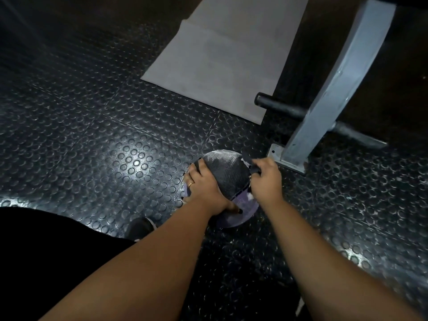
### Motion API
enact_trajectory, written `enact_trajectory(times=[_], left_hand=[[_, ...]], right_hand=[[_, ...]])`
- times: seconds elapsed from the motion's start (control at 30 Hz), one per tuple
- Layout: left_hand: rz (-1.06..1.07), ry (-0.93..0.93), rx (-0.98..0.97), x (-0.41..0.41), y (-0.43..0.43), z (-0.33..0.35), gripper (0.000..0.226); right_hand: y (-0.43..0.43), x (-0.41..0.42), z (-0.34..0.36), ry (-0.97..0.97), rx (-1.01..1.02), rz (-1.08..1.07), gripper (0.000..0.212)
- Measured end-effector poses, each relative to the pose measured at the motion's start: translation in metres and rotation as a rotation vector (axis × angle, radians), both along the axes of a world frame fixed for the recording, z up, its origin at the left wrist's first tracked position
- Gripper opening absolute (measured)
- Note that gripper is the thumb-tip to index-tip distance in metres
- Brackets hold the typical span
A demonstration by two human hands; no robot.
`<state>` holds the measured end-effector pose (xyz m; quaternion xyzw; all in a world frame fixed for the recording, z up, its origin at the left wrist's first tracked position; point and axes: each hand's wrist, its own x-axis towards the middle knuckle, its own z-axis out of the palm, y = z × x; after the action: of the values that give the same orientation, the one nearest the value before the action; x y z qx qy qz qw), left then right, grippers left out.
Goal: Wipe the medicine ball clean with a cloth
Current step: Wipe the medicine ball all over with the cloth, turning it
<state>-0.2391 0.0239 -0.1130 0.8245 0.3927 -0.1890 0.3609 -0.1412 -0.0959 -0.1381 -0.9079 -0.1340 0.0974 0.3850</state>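
Operator: Entry one, nearest my camera: left forearm [150, 262] and right forearm [312, 251], both bare, reaching forward and down. Black clothing [46, 251] at lower left, with one dark shoe [141, 228] just beyond it.

Clerk: Task item, and where?

Operator: Medicine ball [245, 206], purple where it shows. It rests on the studded rubber floor [92, 135], just beside the base plate [289, 162] of a grey steel post [335, 77]. A dark textured cloth [224, 179] is draped over its upper part.

Clerk: Hands?

Operator: Left hand [203, 186]: spread wide, palm on the cloth over the ball's left side, thumb reaching down toward the purple part, a ring on one finger. Right hand [266, 179]: fingers curled, pinching a fold of the cloth at the ball's right edge.

Clerk: Remaining stock?

Operator: Grey mat [220, 54], flat on the floor farther off. Black bar [278, 107], crossing the post low down. I cannot tell whether the pale patch at the ball's top is cloth or ball.
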Motion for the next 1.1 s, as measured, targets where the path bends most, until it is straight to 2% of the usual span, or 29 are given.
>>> enact_trajectory(times=[0.1, 0.2, 0.27, 0.37, 0.47, 0.6, 0.73, 0.8, 0.87, 0.97, 1.1], left_hand=[[0.014, 0.01, -0.007, 0.008, 0.001, 0.001, 0.164], [0.005, 0.001, -0.013, 0.005, 0.001, -0.002, 0.16], [-0.003, -0.016, -0.011, -0.001, -0.002, -0.001, 0.162], [-0.045, 0.012, 0.004, -0.003, -0.009, 0.006, 0.163], [-0.071, 0.011, 0.03, -0.007, -0.017, 0.006, 0.165], [-0.09, 0.031, 0.044, -0.007, -0.021, 0.007, 0.167], [-0.125, 0.059, 0.041, 0.004, -0.018, 0.009, 0.165], [-0.128, 0.056, 0.04, 0.006, -0.016, 0.008, 0.159], [-0.104, 0.032, 0.027, 0.008, -0.013, 0.005, 0.141], [-0.092, -0.01, 0.039, 0.004, -0.014, 0.002, 0.126], [-0.107, -0.021, 0.039, -0.013, -0.029, 0.001, 0.149]], right_hand=[[-0.005, -0.052, 0.009, -0.06, 0.098, -0.048, 0.043], [-0.009, -0.074, 0.01, -0.125, 0.102, 0.024, 0.043], [-0.013, -0.067, 0.009, -0.166, 0.116, 0.049, 0.046], [-0.009, -0.043, 0.01, -0.155, 0.089, -0.021, 0.047], [0.002, -0.001, 0.003, -0.039, -0.036, -0.066, 0.041], [0.005, 0.035, -0.006, 0.088, -0.146, 0.01, 0.04], [-0.003, -0.001, 0.008, -0.018, -0.109, -0.015, 0.036], [-0.006, -0.029, 0.013, -0.102, -0.021, -0.031, 0.032], [-0.006, -0.056, 0.015, -0.158, 0.054, 0.02, 0.033], [-0.007, -0.072, 0.017, -0.181, 0.074, 0.079, 0.04], [-0.012, -0.058, 0.017, -0.228, 0.059, 0.054, 0.048]])
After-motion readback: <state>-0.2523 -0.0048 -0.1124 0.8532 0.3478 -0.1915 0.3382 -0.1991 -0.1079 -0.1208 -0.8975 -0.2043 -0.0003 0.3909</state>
